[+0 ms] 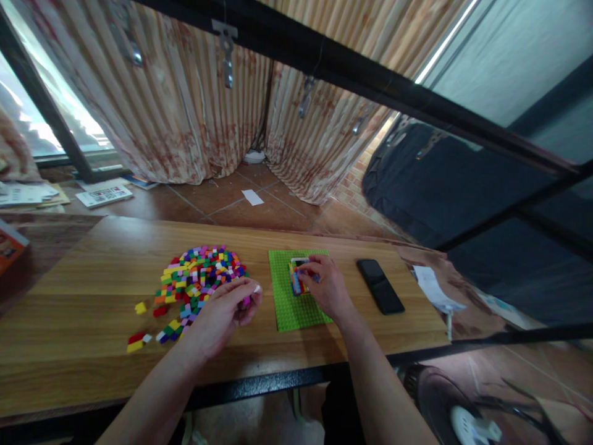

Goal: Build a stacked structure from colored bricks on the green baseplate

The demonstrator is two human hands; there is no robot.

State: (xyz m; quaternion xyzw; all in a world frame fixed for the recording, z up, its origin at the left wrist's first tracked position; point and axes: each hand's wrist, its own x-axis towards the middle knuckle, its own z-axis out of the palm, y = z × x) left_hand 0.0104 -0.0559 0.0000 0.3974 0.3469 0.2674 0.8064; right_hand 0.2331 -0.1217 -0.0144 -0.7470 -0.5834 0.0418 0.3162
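Note:
My left hand (234,303) is closed to the right of a loose pile of toy bricks (204,272). A small white brick (257,288) shows at its fingertips, and a magenta brick (246,301) sits under the curled fingers. On the green baseplate (287,310) stands a small walled build of coloured bricks (294,285), with white, yellow, blue and red showing. Over that build, my right hand (327,284) has thumb and fingers drawn together in a pinch. Its fingers cover part of the build, and whatever is between the tips is too small to make out.
A black phone (380,286) lies right of the baseplate on the wooden table (106,266). A few stray bricks (136,341) lie nearer the front left. Behind the table hang striped curtains (208,123); a dark metal bar (333,59) crosses above.

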